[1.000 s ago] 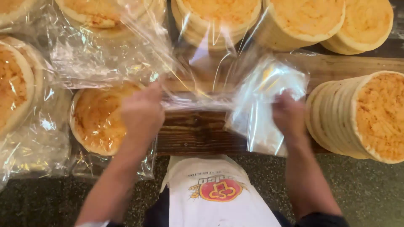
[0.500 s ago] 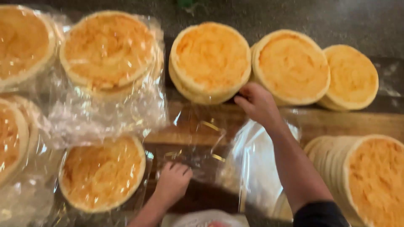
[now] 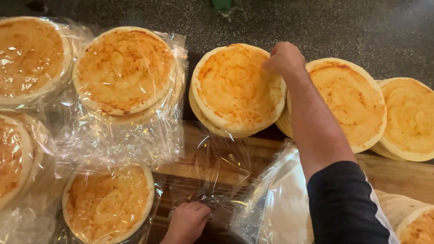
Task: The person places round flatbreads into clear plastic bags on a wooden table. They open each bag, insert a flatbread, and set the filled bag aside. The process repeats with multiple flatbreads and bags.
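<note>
Presently the right hand reaches out over the wooden board and closes its fingertips on the far rim of the top flatbread of an unwrapped stack standing just beyond the board's far edge. The grip reads as a pinch at the rim only; how far the fingers curl under cannot be seen. The left hand is at the board's near edge, knuckles up, pressed down on an empty clear bag spread flat across the board. Whether that hand grips the film or merely pins it cannot be told.

Judgement on doing this well: lift from the rim without folding the round, and take the wanted count cleanly off the stack rather than dragging those beneath. Hold the bag's mouth flat and toward the stack so the bread slides in without catching on creased film.

Left of the board lie bagged flatbreads in crinkled film; right of the held stack, beyond the board's far edge, more bare stacks overlap.

Hard to make out: the number of rounds per stack, since only edges show. The forearm covers where the two bare stacks meet. A loose heap of bags on the board's right part blurs into glare. Stacks at the left, right and lower margins are cut off, and so is the left wrist.
</note>
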